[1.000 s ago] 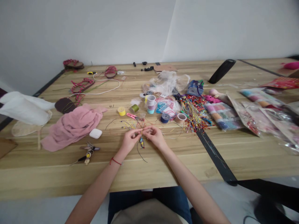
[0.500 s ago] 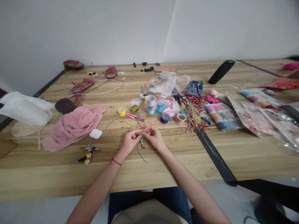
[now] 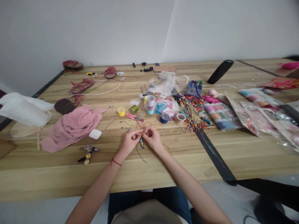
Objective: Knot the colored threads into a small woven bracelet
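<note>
- The knotted cord piece [image 3: 141, 142] hangs between your two hands, just above the counter [image 3: 163, 161] near its front edge. Its dark loose thread tails trail down onto the wood.
- Your left hand [image 3: 129, 141] pinches the top of the piece, thumb and forefinger pressed together on it. A red string bracelet [image 3: 115, 161] sits on that wrist.
- Your right hand [image 3: 153, 139] pinches it from the other side, with the remaining fingers [image 3: 149, 132] curled in.
- Over the last second your right hand has slid left, so the two pinches now nearly touch. The stretch of cord between them is very short.
- Just beyond your fingertips lies a scatter of thread scraps [image 3: 134, 125], with pink snips [image 3: 132, 116] behind it.
- Further back stand a yellow spool [image 3: 121, 111], a green spool [image 3: 134, 108], a blue spool [image 3: 164, 118] and a bundle of multicoloured cords [image 3: 195, 113].
- To your left are a white earbud case [image 3: 95, 134], a pink cloth [image 3: 72, 126] and a bunch of keys [image 3: 87, 152].
</note>
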Motion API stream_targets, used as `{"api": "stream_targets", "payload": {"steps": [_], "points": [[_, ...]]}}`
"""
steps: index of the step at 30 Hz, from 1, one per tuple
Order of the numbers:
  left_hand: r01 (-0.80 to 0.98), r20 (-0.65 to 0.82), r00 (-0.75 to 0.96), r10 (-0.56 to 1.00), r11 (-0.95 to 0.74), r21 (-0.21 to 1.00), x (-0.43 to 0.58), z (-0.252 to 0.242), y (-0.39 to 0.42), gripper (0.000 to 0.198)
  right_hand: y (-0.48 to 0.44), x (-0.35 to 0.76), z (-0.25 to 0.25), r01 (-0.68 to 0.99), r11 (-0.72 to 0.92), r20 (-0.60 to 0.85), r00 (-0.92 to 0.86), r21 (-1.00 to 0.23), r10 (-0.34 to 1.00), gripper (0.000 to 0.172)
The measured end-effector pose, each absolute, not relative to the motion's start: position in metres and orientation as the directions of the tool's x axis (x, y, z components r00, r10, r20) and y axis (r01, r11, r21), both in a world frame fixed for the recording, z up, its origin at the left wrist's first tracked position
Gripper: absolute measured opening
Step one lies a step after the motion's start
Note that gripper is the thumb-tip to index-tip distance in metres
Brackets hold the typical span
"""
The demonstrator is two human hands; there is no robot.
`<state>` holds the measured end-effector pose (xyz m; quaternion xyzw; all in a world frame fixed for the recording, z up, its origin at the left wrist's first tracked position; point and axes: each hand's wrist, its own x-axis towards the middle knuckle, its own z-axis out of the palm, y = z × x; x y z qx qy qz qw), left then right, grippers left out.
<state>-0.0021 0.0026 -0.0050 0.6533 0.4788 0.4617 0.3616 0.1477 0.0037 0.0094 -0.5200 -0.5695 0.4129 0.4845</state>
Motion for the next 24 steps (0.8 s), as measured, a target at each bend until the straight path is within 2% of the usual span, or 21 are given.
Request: {"api": "stream_targets", "payload": {"steps": [5, 16, 24], "points": [[0.352, 0.302, 0.163, 0.939, -0.341, 0.872, -0.002, -0.001, 0.000, 0.029, 0.004, 0.145, 0.008, 0.135, 0.113, 0.119, 0.037, -0.984, 0.992, 0.020], [0.429, 0.340, 0.208, 0.917, -0.398, 0.811, 0.000, 0.008, -0.004, 0.032, 0.011, 0.150, -0.004, -0.099, 0.013, 0.016, -0.034, -0.995, 0.999, 0.034], [0.447, 0.342, 0.211, 0.916, -0.402, 0.799, -0.001, 0.006, -0.004, 0.031, 0.012, 0.153, -0.004, -0.128, -0.011, -0.011, 0.000, -0.992, 1.000, 0.040]]}}
